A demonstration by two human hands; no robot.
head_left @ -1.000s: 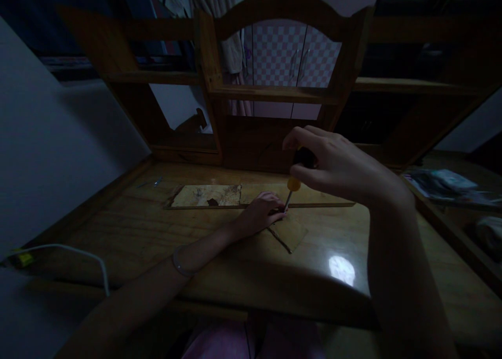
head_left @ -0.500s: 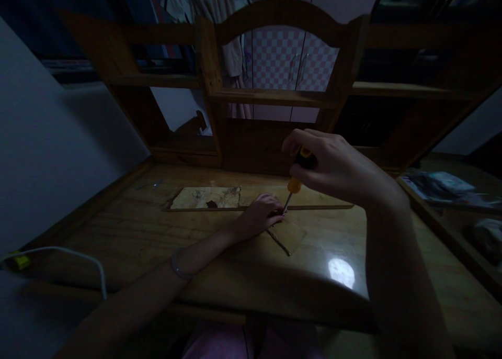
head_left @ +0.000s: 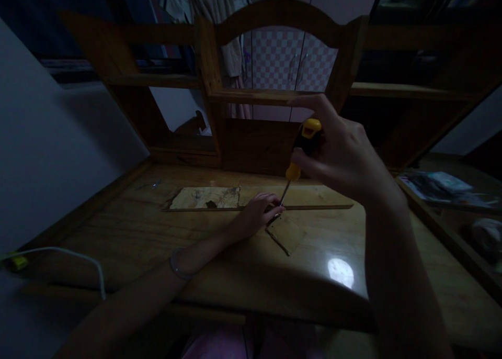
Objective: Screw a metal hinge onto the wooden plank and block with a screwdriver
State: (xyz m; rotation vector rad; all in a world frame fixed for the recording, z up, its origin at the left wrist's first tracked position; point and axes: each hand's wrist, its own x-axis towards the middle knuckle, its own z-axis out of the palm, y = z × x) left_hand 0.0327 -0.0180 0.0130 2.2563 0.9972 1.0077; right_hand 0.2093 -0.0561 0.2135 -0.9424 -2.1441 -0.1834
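My right hand (head_left: 345, 149) is wrapped round the handle of a yellow and black screwdriver (head_left: 295, 169), its index finger stretched out above. The shaft slants down and left to the fingertips of my left hand (head_left: 257, 213). Those fingers are drawn together at the tip; what they pinch there is too small and dark to make out. Just below them, a small square wooden piece (head_left: 289, 234) with a dark edge lies on the desk. Behind the left hand runs a long narrow wooden board (head_left: 207, 198), its left part pale and stained.
The wooden desk (head_left: 129, 233) has a shelf frame (head_left: 270, 94) along its back. Small metal bits (head_left: 156, 183) lie at the back left. A white cable (head_left: 74, 250) and a yellow object (head_left: 18, 262) are at the left edge. Papers (head_left: 443, 186) sit at the right.
My right hand has risen slightly and its index finger has lifted off the handle's end, baring the yellow cap. The screwdriver tip and left fingers have shifted slightly up and left, exposing a dark metallic piece.
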